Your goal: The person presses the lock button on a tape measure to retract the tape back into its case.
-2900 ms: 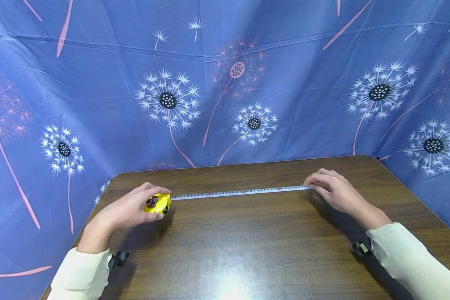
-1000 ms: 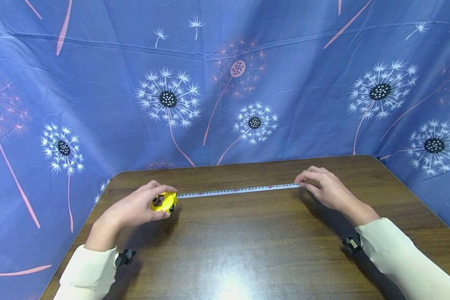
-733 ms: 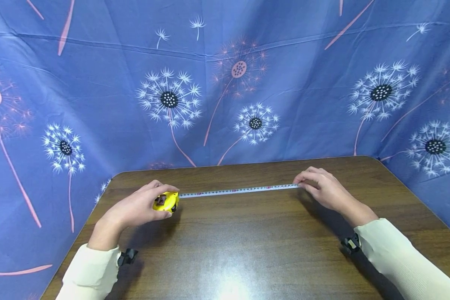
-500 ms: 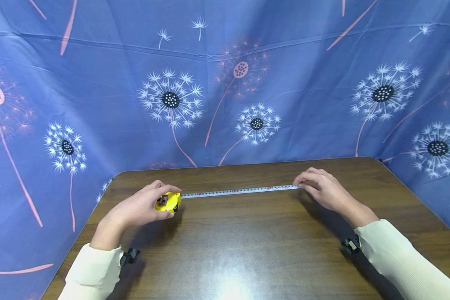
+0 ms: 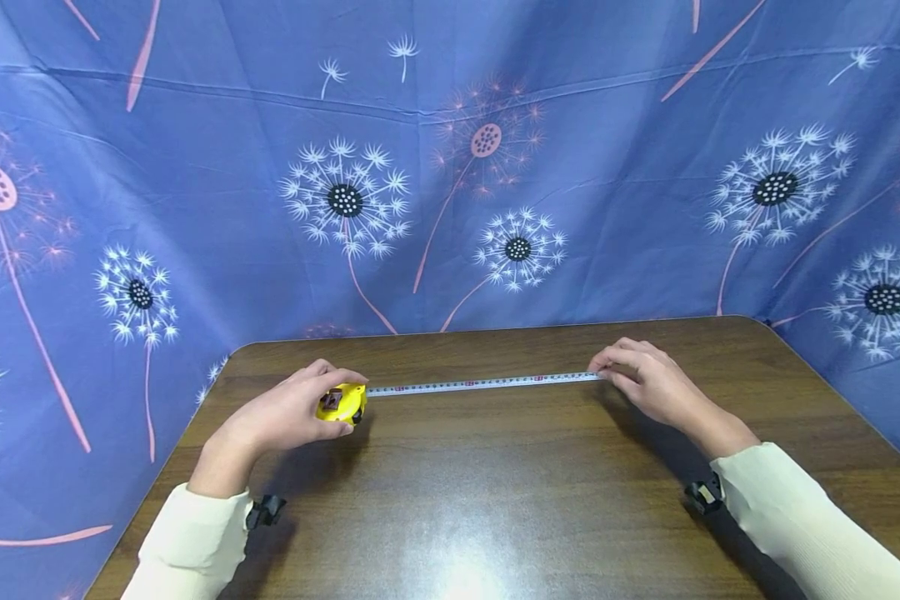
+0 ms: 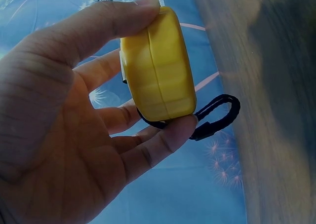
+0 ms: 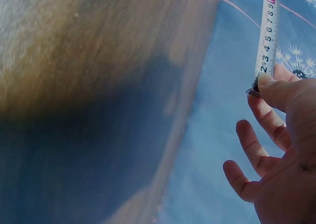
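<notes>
A yellow tape measure [image 5: 342, 406] is gripped by its case in my left hand [image 5: 285, 412], at the left of the head view. In the left wrist view the thumb lies on one end of the case [image 6: 160, 66] and fingers support the other; a black wrist strap [image 6: 219, 116] loops off it. The white blade [image 5: 487, 383] stretches straight across to the right, above the table. My right hand [image 5: 656, 387] pinches the blade's free end between thumb and forefinger. In the right wrist view the metal end hook [image 7: 254, 91] shows at those fingertips, the other fingers loosely bent.
Beneath both hands lies a brown wood-grain table [image 5: 450, 467] with rounded far corners. A blue cloth [image 5: 607, 167] printed with dandelions hangs behind and beside it. Each wrist carries a small black camera, such as the left wrist camera [image 5: 266, 512].
Both hands have come closer together, the left moving right with the tape measure and the right moving left. The stretch of blade between them is shorter; lately the view has shifted slightly.
</notes>
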`<state>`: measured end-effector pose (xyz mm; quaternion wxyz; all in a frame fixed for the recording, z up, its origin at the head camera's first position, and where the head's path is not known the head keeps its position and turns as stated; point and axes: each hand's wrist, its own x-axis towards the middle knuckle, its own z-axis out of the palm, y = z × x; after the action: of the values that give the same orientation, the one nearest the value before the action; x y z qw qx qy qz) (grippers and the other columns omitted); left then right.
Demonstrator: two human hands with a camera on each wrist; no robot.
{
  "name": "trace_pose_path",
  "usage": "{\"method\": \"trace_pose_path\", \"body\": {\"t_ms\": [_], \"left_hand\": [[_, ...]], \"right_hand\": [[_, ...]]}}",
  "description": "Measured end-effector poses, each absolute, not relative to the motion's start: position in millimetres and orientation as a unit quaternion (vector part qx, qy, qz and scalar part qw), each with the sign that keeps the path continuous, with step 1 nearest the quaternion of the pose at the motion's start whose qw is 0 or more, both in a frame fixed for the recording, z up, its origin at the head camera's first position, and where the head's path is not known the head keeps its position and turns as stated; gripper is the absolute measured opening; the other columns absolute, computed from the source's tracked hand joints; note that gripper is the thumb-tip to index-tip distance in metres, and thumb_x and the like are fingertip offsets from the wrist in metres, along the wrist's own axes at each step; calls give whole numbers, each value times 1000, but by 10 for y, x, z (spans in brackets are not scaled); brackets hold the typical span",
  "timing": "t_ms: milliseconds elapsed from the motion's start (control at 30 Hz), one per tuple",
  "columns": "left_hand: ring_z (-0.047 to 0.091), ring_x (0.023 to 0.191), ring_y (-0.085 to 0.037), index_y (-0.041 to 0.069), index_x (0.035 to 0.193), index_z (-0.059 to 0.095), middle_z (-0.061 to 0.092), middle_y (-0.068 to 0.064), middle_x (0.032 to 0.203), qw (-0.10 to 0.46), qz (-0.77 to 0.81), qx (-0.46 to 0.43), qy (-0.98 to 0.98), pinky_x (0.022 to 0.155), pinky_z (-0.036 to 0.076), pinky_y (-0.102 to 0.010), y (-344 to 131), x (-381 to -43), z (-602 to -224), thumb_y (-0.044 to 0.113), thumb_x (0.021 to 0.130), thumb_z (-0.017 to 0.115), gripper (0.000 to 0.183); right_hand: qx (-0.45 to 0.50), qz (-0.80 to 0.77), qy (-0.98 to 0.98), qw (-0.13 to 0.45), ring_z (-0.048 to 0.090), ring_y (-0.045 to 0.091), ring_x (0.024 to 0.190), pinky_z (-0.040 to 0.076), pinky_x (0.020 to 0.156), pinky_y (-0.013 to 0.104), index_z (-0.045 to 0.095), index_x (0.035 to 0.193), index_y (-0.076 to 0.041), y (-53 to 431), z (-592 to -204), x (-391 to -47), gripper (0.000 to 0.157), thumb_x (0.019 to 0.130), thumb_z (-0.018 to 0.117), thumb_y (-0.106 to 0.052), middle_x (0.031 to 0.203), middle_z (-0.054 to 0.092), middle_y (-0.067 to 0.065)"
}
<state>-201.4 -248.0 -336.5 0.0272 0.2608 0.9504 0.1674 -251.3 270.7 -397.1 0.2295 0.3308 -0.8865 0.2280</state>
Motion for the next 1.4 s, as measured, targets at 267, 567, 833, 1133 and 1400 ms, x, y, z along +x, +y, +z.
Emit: {"method": "trace_pose_path", "body": {"t_ms": [267,567,833,1133,1400], "left_hand": [[53,98,-18,23,138,63,56,-2,112,30,165,260,951,85,48,-43,-2457,-2011,-3344,27,85,85,58],[53,97,-18,21,138,63,56,-1,111,36,167,258,951,85,48,-43,-2435,-2014,-3345,27,84,85,58],[53,98,-18,20,137,64,56,-2,111,31,167,258,951,86,48,-44,-2406,-2012,-3354,26,84,85,58],[53,97,-17,20,137,64,56,-1,109,30,166,260,951,86,48,-43,-2371,-2020,-3356,26,83,85,58],[53,96,-16,21,137,64,56,-1,109,34,164,257,952,86,48,-42,-2335,-2030,-3354,27,83,86,59]], "right_hand": [[335,225,-886,230,61,18,89,43,77,43,73,99,-21,2682,-3969,-2511,33,83,79,8,97,68,-10],[336,232,-886,221,62,19,91,45,77,44,73,97,-21,2620,-3996,-2535,31,84,80,6,98,69,-9],[330,231,-889,216,61,21,91,43,78,45,73,97,-21,2589,-3998,-2515,30,85,80,5,98,68,-8],[338,231,-887,214,61,18,89,44,76,43,73,98,-21,2582,-3989,-2525,30,85,79,6,97,68,-9],[319,230,-900,190,60,21,92,42,78,46,73,99,-23,2549,-3992,-2513,29,88,78,3,100,67,-10]]}}
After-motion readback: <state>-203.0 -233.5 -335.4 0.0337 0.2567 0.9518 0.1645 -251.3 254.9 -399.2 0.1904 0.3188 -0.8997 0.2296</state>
